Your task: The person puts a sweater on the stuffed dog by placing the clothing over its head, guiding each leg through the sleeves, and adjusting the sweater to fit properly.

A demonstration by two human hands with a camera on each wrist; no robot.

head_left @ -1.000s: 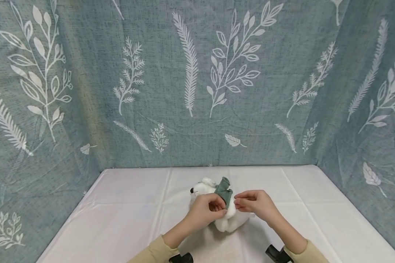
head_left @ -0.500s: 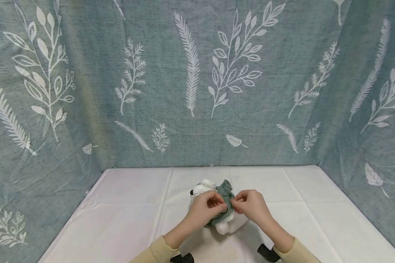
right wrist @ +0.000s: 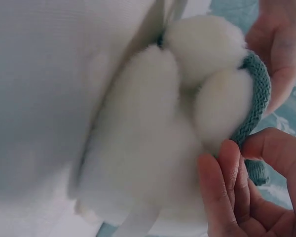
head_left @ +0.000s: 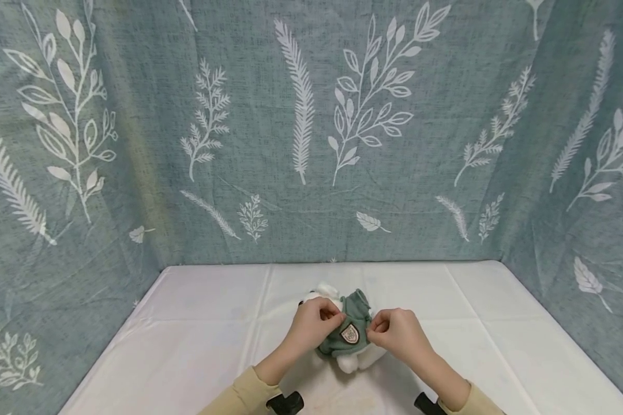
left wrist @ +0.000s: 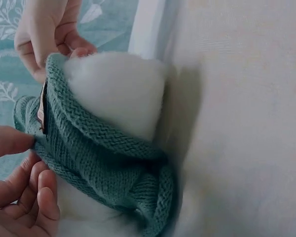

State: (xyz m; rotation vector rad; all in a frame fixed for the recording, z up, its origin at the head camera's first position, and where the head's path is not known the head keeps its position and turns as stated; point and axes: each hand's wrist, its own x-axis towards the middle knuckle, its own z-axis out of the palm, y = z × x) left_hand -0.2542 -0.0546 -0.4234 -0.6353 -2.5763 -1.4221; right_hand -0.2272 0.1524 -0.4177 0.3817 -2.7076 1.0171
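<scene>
A white plush toy (head_left: 349,362) lies on its side, its head to the left with a dark nose showing. Round its body sits a green knitted sweater (head_left: 337,344) bearing a shield-shaped patch (head_left: 350,333). My left hand (head_left: 310,320) pinches the sweater's edge near the toy's neck; in the left wrist view its thumb and finger meet on the knit. On the other side my right hand (head_left: 398,335) pinches the lower hem between thumb and fingers. In the right wrist view, the toy's fluffy legs (right wrist: 224,106) and underside show beyond the hem.
The toy rests on a table with a white cloth (head_left: 207,334). Behind and at both sides hangs a blue-green curtain (head_left: 259,144) with white leaf prints. A black wrist mount (head_left: 285,402) sits at the left sleeve cuff.
The sweater now lies lower over the toy's body, and its patch has come into sight. My left hand has shifted up and left. My right hand has taken hold of the hem.
</scene>
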